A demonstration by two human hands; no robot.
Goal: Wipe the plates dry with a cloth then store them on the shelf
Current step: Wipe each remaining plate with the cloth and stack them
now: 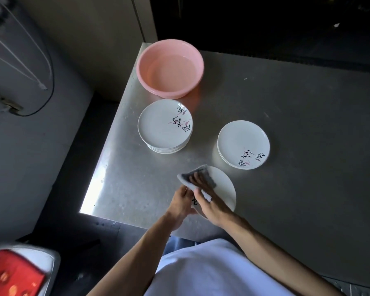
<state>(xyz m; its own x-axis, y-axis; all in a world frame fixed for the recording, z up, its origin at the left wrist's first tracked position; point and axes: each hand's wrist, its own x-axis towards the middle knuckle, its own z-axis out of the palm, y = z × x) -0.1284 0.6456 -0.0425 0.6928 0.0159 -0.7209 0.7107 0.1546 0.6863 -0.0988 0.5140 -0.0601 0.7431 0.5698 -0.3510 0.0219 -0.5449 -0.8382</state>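
Observation:
My left hand (181,202) grips the near left edge of a white plate (224,189), held tilted above the steel table. My right hand (209,199) presses a grey and white cloth (199,174) flat against the plate's face. A stack of several white plates (158,127) with black and pink brush marks stands at the table's left. A lower pile of the same plates (237,142) sits to its right, just beyond the held plate.
A pink plastic basin (143,60) holding water stands at the table's far left corner. The steel table (308,135) stretches to the right. Its left edge (103,159) drops to a dark floor. A red and white object (15,272) lies at the lower left.

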